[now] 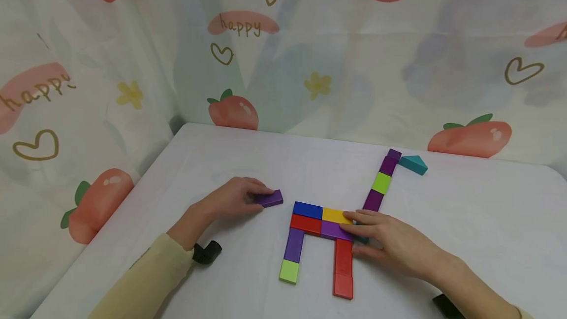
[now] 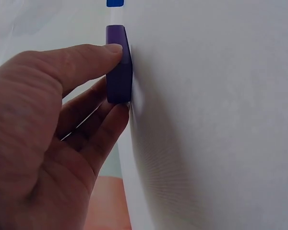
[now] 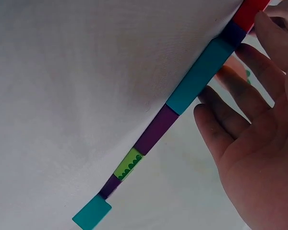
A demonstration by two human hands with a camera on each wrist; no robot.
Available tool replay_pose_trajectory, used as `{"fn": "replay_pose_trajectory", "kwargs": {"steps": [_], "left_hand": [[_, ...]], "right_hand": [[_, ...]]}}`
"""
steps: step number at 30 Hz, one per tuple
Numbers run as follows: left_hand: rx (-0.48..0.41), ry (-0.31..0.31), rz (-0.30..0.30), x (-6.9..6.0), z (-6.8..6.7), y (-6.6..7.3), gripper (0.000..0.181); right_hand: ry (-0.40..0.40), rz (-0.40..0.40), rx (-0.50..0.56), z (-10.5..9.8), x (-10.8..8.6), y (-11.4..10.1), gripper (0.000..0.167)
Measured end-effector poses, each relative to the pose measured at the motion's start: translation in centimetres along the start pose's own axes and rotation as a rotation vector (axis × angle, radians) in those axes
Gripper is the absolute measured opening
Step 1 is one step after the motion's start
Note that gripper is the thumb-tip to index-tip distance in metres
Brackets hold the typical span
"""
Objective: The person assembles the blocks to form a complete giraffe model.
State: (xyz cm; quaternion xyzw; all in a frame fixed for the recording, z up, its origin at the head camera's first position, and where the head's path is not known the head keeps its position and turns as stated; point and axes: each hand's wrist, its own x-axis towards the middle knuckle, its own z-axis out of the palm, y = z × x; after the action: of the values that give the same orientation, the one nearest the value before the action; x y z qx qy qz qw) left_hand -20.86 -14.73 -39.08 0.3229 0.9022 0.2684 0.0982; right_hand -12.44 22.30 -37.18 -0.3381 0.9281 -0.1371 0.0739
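Between thumb and fingers, my left hand (image 1: 235,198) pinches a purple block (image 1: 272,198) at the table surface, left of a flat block figure and apart from it. My right hand (image 1: 394,242) lies with fairly straight fingers over the figure's right end, its fingertips at the yellow block (image 1: 333,215) and the purple middle block (image 1: 334,230). Beside these sit a blue block (image 1: 307,209) and a red block (image 1: 305,224). A teal block (image 3: 199,72) is mostly hidden under the right hand in the head view, but shows in the right wrist view.
Below the figure's body run a purple-and-green leg (image 1: 289,271) and a red leg (image 1: 343,257). A diagonal row of dark purple and green blocks (image 1: 381,183) climbs to a teal triangular block (image 1: 414,164). Printed cloth (image 1: 376,63) hangs behind the white table (image 1: 221,161).
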Motion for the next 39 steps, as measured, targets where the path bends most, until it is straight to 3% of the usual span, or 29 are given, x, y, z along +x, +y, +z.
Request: {"fn": "replay_pose_trajectory", "kwargs": {"steps": [13, 39], "left_hand": [[-0.016, -0.064, 0.053, -0.49, 0.03, 0.55, 0.043], [-0.020, -0.066, 0.116, -0.24, 0.11, 0.92, 0.043]], "right_hand": [[-0.027, 0.021, 0.023, 0.12, -0.20, -0.41, 0.055], [-0.027, 0.034, 0.031, -0.47, -0.52, -0.68, 0.054]]}}
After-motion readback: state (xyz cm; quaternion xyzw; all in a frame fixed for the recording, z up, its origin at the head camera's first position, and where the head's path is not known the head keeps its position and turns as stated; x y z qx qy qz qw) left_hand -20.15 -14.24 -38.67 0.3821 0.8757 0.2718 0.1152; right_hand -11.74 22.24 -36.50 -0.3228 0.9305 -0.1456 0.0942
